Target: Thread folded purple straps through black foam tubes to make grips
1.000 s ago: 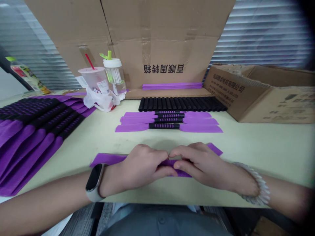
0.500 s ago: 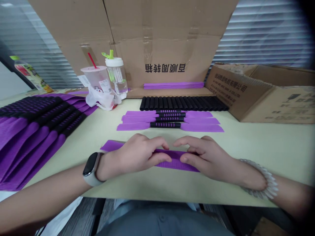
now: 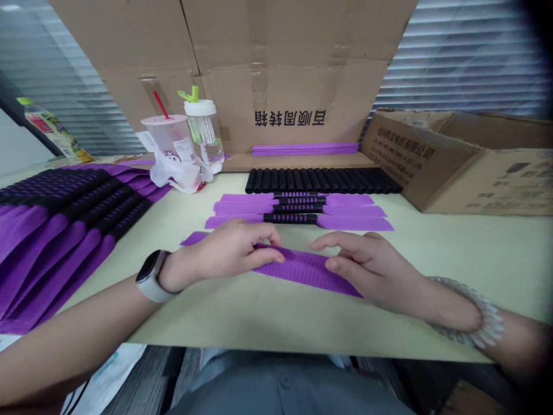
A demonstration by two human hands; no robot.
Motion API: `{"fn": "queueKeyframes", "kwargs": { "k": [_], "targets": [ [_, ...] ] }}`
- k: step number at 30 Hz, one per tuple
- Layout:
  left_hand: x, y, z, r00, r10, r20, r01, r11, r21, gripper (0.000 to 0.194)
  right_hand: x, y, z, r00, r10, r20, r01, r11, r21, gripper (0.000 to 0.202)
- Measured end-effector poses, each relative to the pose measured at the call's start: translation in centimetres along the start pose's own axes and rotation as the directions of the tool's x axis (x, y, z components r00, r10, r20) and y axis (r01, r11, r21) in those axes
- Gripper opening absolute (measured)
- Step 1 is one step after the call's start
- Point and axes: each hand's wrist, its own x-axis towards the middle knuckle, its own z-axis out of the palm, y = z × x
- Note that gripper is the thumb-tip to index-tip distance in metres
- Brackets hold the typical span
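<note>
A flat purple woven strap [image 3: 302, 271] lies slantwise across the table in front of me. My left hand [image 3: 235, 249] has its thumb over the strap and its fingers curled behind the upper edge, left of the middle. One end of the strap sticks out beyond that hand. Nearer the other end, my right hand [image 3: 371, 268] has the strap between its thumb and curled fingers, its index finger stretched out above. Just behind lie several purple straps with black ribbed sleeves [image 3: 290, 219] round their middles.
Black tubes [image 3: 319, 181] form a row farther back, before a stack of purple strips [image 3: 305, 150]. An open carton [image 3: 458, 167] stands right. Sleeved straps [image 3: 86, 230] are piled left. A bagged cup [image 3: 170, 150], a straw bottle [image 3: 206, 135] and a drink bottle [image 3: 56, 129] stand behind.
My left hand has shifted left and slightly away from me; my right hand has moved a little right. The gap between them is wider, and more of the strap shows, spread flatter.
</note>
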Motion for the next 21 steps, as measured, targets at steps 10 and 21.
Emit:
{"fn": "queueKeyframes", "kwargs": {
  "k": [10, 21],
  "targets": [
    [0.0, -1.3, -1.1, 0.996, -0.079, -0.029, 0.077, 0.996, -0.054, 0.023, 0.2, 1.4, -0.5, 0.995, 0.082, -0.060, -0.083, 0.997, -0.007, 0.023],
    [0.0, -1.9, -2.0, 0.996, -0.069, -0.054, 0.065, 0.996, -0.066, 0.021, 0.2, 2.1, -1.5, 0.983, 0.083, -0.161, -0.106, 0.985, -0.138, 0.026]
  ]
}}
